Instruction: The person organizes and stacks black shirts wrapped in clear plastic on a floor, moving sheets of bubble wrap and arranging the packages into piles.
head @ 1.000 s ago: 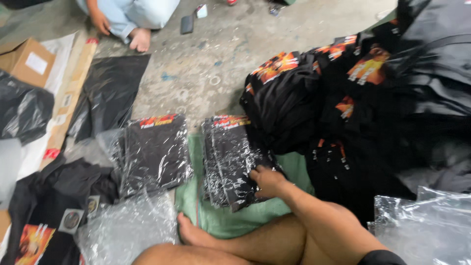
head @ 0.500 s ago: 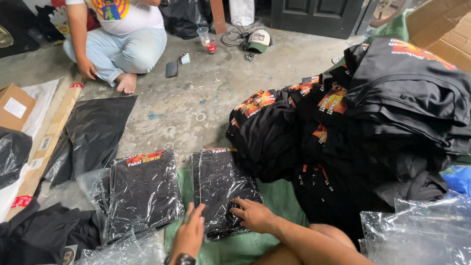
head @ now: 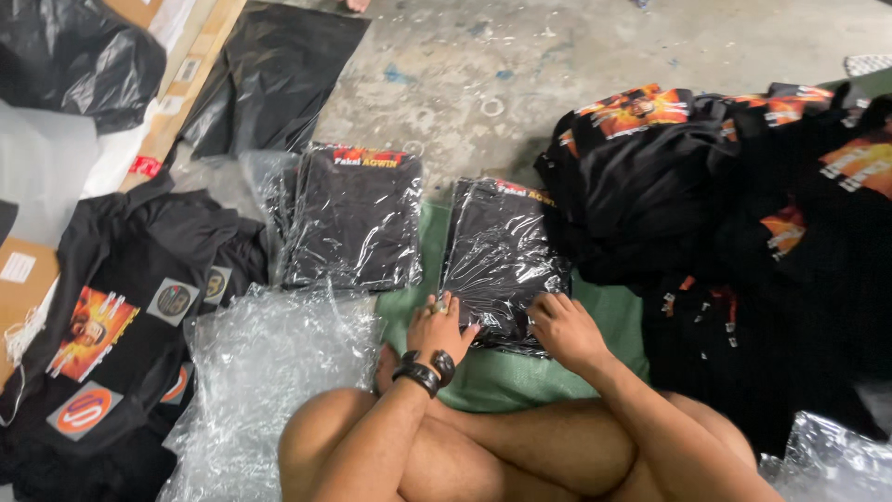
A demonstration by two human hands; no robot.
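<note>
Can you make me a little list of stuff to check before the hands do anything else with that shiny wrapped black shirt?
1. Both hands on the packet: ok. The left hand and right hand touch the near edge of the bagged shirt.
2. Packet lies flat on the green cloth: ok.
3. Bag sealed at the near edge: cannot tell, fingers cover it.
4. Apart from the second bagged shirt: ok, there is a gap.
5. Apart from the pile of unbagged shirts: not ok, it touches.
</note>
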